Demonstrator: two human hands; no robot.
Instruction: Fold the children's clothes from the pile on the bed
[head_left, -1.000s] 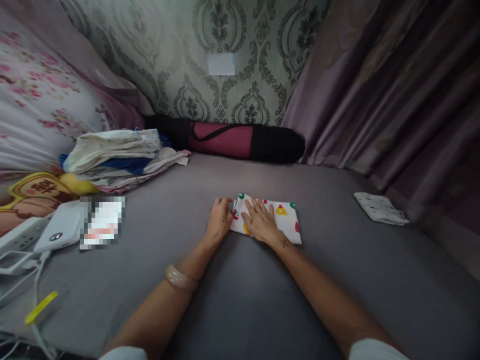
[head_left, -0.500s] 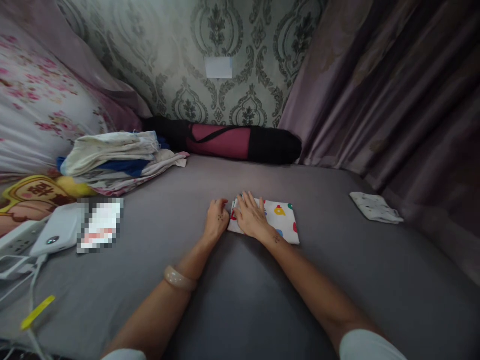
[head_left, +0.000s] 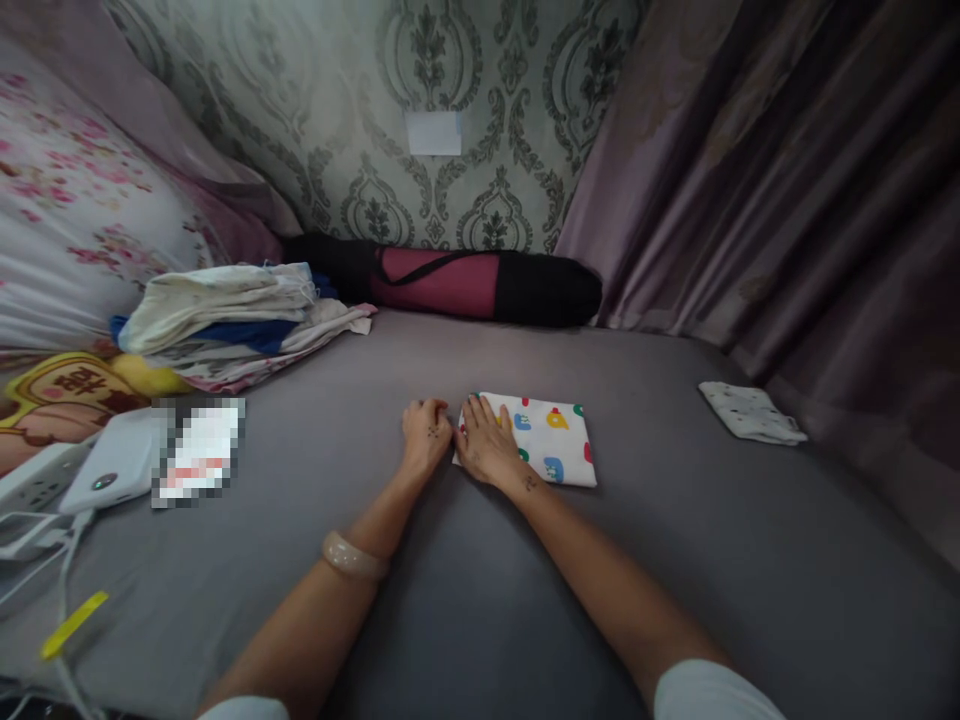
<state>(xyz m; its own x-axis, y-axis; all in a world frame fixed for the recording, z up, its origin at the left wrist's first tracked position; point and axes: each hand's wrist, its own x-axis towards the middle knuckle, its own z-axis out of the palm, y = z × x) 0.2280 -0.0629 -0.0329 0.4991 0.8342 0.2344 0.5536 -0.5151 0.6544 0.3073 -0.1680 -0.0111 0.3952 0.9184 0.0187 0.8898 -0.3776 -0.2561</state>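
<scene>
Right hand lies flat, hiding the left end of the folded print cloth on the grey surface. Left hand rests curled beside it; grip indeterminable. Pixelation masks a white item at left. Patterned wallpaper stands behind.

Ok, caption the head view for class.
Right hand flat on a folded rectangular white cloth with colourful prints, left hand close beside it.

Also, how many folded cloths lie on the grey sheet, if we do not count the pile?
2: the white cloth with colourful prints under the right hand, and the small spotted cloth at the right, near the curtain. The pile could hide another.
</scene>
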